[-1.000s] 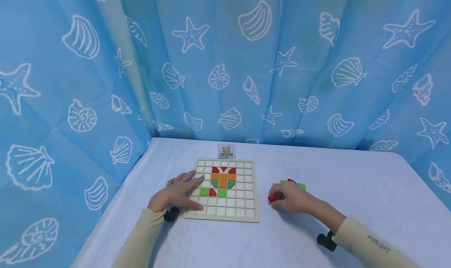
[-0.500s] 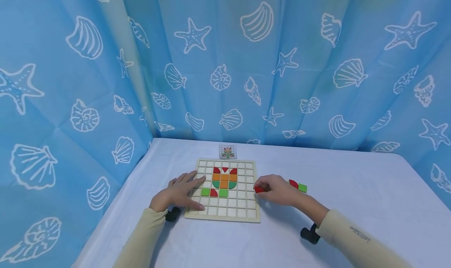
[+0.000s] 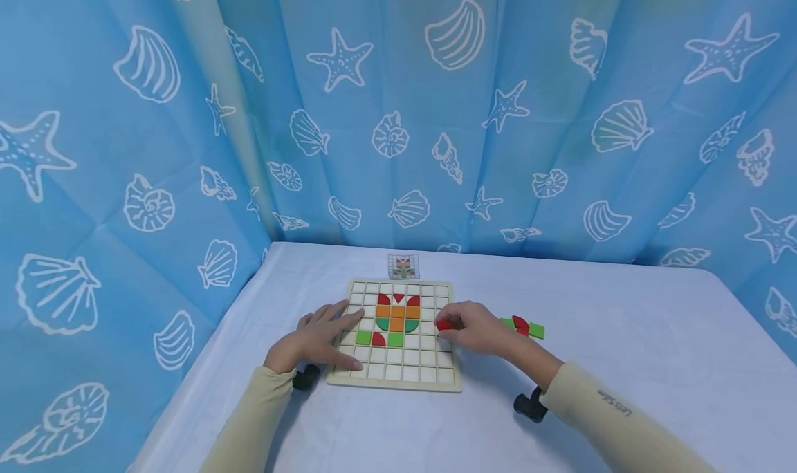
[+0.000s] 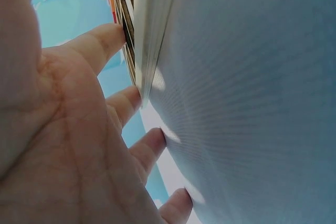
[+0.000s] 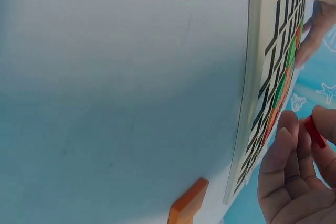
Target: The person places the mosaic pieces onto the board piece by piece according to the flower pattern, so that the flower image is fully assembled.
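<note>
My right hand [image 3: 478,329] pinches a small red tile [image 3: 444,325] between thumb and fingertips, above the right side of the gridded wooden board [image 3: 394,384]. In the right wrist view the red tile [image 5: 315,132] appears edge-on, apart from the board. Spread across the board's left edge is my left hand [image 3: 313,339], its thumb and index finger on the grid and the other fingertips on the cloth. Red, orange and green tiles make a pattern on the grid. Below it a row holds a green square [image 3: 364,337], a red quarter-circle [image 3: 378,339] and another green square [image 3: 395,339].
Right of the board lie loose tiles, among them a red quarter-circle [image 3: 520,325] and a green square [image 3: 537,331]. An orange tile [image 5: 188,204] shows in the right wrist view. A small pattern card [image 3: 403,267] lies behind the board. A blue curtain [image 3: 373,175] hangs beyond the white-covered table.
My right hand has carried the red tile leftward from the loose tiles to over the board's right side, uncovering those tiles. The left hand has stayed on the board's left edge.
</note>
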Action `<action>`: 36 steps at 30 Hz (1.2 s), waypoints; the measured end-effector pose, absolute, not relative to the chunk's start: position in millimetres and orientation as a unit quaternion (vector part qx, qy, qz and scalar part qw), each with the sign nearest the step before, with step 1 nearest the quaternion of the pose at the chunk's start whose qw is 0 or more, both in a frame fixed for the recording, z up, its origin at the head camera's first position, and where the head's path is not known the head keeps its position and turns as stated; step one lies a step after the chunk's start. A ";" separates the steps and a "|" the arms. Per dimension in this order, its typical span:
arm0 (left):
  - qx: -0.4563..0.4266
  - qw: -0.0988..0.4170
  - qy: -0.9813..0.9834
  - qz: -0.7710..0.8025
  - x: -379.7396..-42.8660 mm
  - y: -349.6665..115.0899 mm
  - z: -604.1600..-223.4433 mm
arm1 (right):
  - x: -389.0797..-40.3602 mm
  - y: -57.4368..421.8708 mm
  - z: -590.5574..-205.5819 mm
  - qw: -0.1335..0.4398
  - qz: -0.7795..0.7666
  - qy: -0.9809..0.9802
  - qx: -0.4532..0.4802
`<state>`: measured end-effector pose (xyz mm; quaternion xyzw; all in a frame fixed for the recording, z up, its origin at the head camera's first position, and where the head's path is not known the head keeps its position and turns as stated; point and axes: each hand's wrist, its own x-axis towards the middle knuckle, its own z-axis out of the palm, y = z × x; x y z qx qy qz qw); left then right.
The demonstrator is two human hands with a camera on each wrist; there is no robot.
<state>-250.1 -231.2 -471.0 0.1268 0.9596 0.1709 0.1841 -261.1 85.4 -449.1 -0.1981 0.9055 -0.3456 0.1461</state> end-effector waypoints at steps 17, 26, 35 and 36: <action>0.127 0.186 0.960 0.169 -250.8 -231.8 -471.1 | -260.9 70.6 -454.5 0.160 -0.363 0.896 -0.199; 0.129 0.187 0.958 0.172 -250.9 -233.4 -470.4 | -262.1 62.4 -460.0 0.146 -0.352 0.896 -0.227; 0.125 0.194 0.958 0.168 -251.4 -232.6 -470.9 | -260.6 56.0 -462.7 0.128 -0.348 0.900 -0.228; 0.125 0.193 0.959 0.168 -251.7 -233.0 -471.4 | -260.6 55.1 -462.5 0.128 -0.350 0.899 -0.228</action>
